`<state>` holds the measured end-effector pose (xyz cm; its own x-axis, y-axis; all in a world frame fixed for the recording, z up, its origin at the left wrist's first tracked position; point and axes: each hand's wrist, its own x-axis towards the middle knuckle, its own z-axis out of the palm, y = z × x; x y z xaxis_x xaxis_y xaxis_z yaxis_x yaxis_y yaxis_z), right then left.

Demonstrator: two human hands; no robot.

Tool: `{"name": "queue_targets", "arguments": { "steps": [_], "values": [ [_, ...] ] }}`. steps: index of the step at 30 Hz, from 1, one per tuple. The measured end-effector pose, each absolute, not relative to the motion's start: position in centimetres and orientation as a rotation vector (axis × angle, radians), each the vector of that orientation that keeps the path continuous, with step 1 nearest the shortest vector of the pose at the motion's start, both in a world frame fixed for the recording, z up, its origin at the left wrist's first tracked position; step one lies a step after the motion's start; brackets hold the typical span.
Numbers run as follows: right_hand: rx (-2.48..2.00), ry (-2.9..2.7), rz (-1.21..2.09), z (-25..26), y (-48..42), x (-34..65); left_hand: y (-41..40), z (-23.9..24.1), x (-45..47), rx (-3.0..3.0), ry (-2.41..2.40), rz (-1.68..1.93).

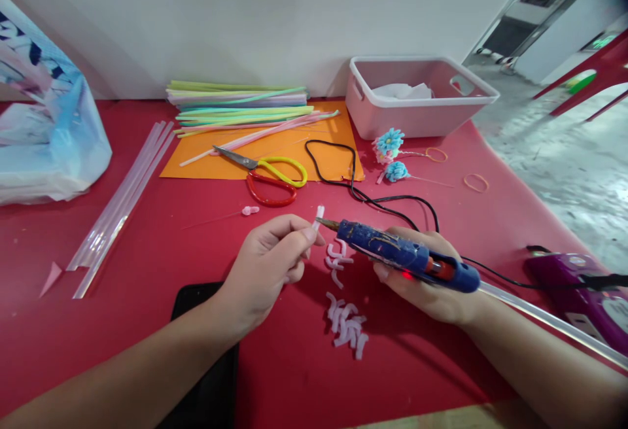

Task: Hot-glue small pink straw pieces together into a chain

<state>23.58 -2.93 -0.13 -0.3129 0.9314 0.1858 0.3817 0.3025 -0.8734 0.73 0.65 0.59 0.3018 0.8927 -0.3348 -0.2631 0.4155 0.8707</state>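
So in our left grip [267,262] we've got a short pale strip [320,212] pinched between thumb and fingers, sticking up above the middle of the worktop [284,377]. Our right grip [432,272] is wrapped around the blue glue gun [392,246], nozzle right at the strip; can't tell if they're actually touching. A clear glue stick [554,321] pokes out the back of the gun, toward the right edge.

Between our arms sit two loose bunches of curly bits, one [336,262] just below the strip and another [348,327] nearer the front edge. Scissors [251,163] lie partly on the orange sheet [230,172], with a stack of pipe cleaners [240,99] along the back edge. Pink bin [417,115] is in the back right corner, blue flowers [390,141] just in front. More clear sticks [122,206] lie toward the left edge, near a plastic bag [73,135].
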Motion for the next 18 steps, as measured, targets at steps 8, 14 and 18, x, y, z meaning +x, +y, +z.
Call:
{"name": "queue_targets", "arguments": {
  "steps": [8,14,18],
  "values": [
    [-1.088,-1.935,0.922,-0.05,-2.74,23.90,0.52,0.16,0.48,0.870,0.947,0.881],
    [-1.147,-1.901,0.848,-0.07,-3.12,24.14,0.39,-0.36,0.25,0.984,0.961,0.849],
    [-1.142,-1.917,0.888,0.06,-3.09,23.88,0.39,-0.23,0.27,1.016,0.966,0.844]
  ]
}}
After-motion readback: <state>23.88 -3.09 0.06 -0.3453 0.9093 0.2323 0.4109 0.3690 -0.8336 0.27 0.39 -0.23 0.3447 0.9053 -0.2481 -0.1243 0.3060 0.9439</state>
